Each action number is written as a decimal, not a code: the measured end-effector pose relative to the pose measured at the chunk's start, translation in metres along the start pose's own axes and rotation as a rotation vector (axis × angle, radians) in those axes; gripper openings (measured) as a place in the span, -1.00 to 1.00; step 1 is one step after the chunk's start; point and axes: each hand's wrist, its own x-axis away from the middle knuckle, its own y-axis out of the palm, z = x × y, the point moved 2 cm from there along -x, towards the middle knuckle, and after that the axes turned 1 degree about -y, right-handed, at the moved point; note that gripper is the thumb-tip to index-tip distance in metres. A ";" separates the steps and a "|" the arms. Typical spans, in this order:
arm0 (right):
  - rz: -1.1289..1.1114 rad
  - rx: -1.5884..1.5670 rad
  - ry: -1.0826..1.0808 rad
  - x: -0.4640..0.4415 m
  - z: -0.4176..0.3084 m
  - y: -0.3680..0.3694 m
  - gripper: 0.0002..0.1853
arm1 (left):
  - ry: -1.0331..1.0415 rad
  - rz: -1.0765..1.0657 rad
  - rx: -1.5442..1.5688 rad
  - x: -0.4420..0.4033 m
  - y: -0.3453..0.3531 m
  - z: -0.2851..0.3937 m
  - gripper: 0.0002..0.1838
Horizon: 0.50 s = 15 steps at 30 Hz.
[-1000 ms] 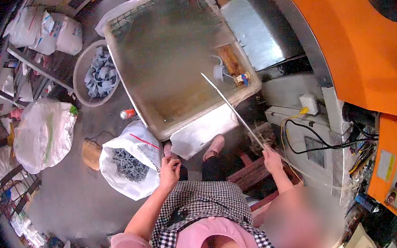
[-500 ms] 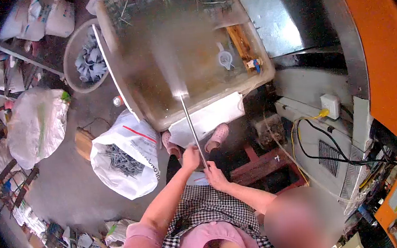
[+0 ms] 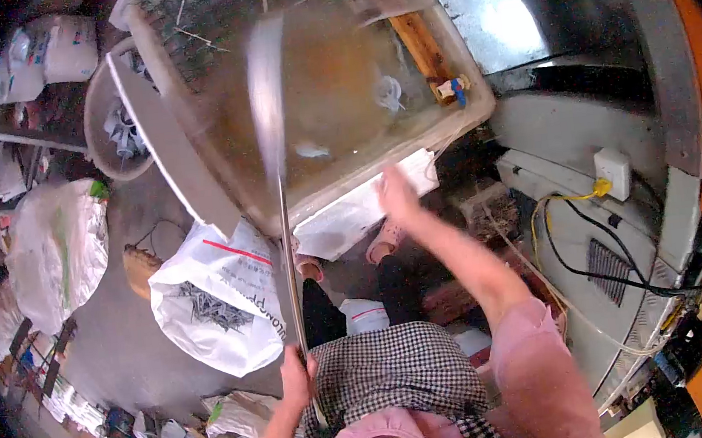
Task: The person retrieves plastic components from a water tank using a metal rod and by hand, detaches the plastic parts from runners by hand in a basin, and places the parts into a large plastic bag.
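My left hand (image 3: 297, 375) is closed around a long metal pole (image 3: 293, 285), held upright at my left side. The pole's far end is a pale head (image 3: 267, 74) smeared by motion, over the tub of murky water. In front of the tub (image 3: 453, 129), my right hand (image 3: 398, 193) is off the pole, near the rim and a white panel (image 3: 343, 220). Blur hides its fingers, and nothing shows in it. A clear round cup-like piece (image 3: 389, 93) and a small white piece (image 3: 311, 150) lie in the water.
A white sack (image 3: 214, 302) of thin grey pieces stands left of my feet. A white board (image 3: 168, 144) leans along the tub's left side, beside a round basin (image 3: 117, 149). To the right are a grey machine housing (image 3: 566, 230) and black cables (image 3: 579, 268).
My right hand has let go of the pole and moved forward to the tub's front edge. My left hand has drawn the pole back and left; its head has risen from the water.
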 end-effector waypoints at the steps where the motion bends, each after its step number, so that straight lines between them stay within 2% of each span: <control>1: 0.159 0.147 -0.036 -0.035 0.015 -0.001 -0.56 | -0.013 0.012 0.001 0.005 -0.002 0.010 -0.76; 2: 0.190 0.280 -0.102 -0.071 0.027 -0.007 -0.49 | -0.026 0.024 0.003 0.009 -0.004 0.021 -0.77; 4: 0.343 0.294 -0.015 -0.134 0.051 -0.001 -0.50 | 0.229 0.236 -0.239 -0.001 -0.001 0.052 -0.75; 5: 0.368 0.246 0.020 -0.163 0.061 0.003 -0.50 | 0.121 0.199 -0.093 -0.045 0.014 0.001 -0.74; 6: 0.391 0.198 0.053 -0.186 0.068 0.008 -0.50 | 0.157 0.264 -0.192 -0.062 0.017 0.030 -0.73; 7: 0.307 0.109 0.190 -0.203 0.065 0.006 -0.48 | 0.188 0.334 -0.293 -0.080 0.020 0.060 -0.72; 8: 0.263 0.180 0.134 -0.228 0.083 0.017 -0.43 | 0.147 0.292 -0.028 -0.122 0.029 0.037 -0.74; 9: 0.249 0.186 0.131 -0.246 0.095 0.024 -0.43 | 0.341 0.430 -0.223 -0.142 0.027 0.066 -0.74; 10: 0.150 0.162 0.173 -0.261 0.104 0.031 -0.35 | 0.356 0.462 -0.207 -0.169 0.029 0.069 -0.72; 13: -0.009 0.160 0.239 -0.272 0.114 0.047 -0.22 | 0.332 0.509 -0.315 -0.230 0.033 0.067 -0.69; 15: -0.071 0.183 0.264 -0.272 0.127 0.061 -0.17 | 0.152 0.484 -0.382 -0.252 0.035 0.069 -0.67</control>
